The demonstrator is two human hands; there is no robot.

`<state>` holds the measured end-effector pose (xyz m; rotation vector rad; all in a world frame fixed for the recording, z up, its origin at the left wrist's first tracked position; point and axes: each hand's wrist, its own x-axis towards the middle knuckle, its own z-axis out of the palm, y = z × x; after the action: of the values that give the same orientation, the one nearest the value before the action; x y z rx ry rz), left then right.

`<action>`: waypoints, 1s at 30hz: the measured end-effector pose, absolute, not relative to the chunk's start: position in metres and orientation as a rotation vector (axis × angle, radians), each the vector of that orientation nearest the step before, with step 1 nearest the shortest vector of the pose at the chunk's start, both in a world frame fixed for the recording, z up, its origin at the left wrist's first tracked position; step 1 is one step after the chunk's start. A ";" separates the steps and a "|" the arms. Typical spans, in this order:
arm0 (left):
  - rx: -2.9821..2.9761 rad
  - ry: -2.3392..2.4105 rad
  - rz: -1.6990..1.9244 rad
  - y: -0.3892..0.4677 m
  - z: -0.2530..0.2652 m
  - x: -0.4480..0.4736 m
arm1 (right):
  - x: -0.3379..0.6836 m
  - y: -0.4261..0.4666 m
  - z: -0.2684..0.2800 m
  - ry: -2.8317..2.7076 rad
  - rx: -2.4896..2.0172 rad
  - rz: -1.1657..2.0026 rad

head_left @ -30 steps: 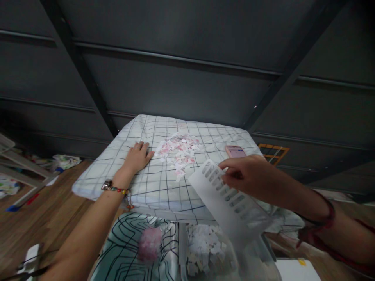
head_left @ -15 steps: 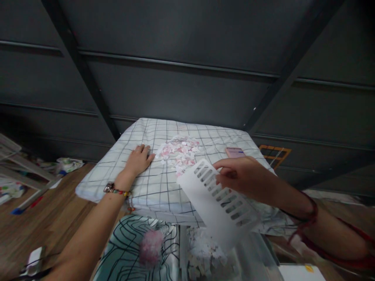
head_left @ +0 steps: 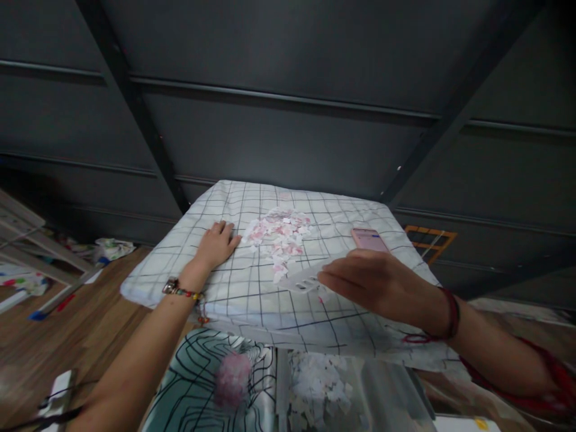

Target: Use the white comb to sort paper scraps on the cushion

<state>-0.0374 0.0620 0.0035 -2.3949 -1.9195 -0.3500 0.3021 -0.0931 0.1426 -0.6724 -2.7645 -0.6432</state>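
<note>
The right hand (head_left: pixel 375 277) grips a white, slotted plastic sheet (head_left: pixel 294 284); the left hand (head_left: pixel 216 247) lies flat, fingers loose. Likely sweeping small pink-and-white paper bits (head_left: pixel 279 229); the next push needs a low edge.

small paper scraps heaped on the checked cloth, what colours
White and pink paper scraps, best seen in the head view.

Right grip (head_left: pixel 375 281) holding slotted sheet (head_left: pixel 293 282), left grip (head_left: pixel 216 245) beside paper scraps (head_left: pixel 279 228)
</note>
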 end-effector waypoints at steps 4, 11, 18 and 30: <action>-2.407 -1.883 -0.392 0.064 0.000 -0.040 | 0.311 -0.093 0.140 -2.774 -0.509 -0.725; -2.407 -1.862 -0.409 0.067 -0.003 -0.041 | 0.312 -0.094 0.137 -2.732 -0.529 -0.754; -2.415 -1.886 -0.369 0.067 -0.002 -0.040 | 0.320 -0.102 0.140 -2.722 -0.593 -0.716; -2.415 -1.876 -0.413 0.070 -0.005 -0.041 | 0.331 -0.090 0.134 -2.660 -0.748 -0.283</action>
<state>-0.0412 0.0702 -0.0054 -2.4153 -1.8757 -0.4126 0.3315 -0.0905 0.1336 -0.7481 -2.6595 -0.2835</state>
